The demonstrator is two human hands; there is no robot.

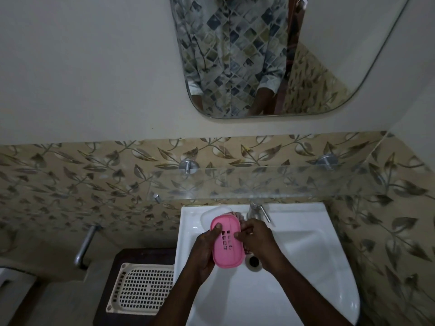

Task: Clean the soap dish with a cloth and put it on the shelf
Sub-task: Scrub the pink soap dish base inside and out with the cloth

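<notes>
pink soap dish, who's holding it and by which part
Both hands hold the pink soap dish over the sink: left hand on its left edge, right hand on its right edge.

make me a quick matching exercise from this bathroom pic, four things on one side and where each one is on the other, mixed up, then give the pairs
Things:
1. soap dish
2. glass shelf
3. mirror
4. plastic tray

Places:
A. on the dark counter left of the sink
B. on the wall above the tiles
C. held in both hands over the sink
D. fixed to the tiles just above the tap

Pairs: 1-C, 2-D, 3-B, 4-A
</notes>
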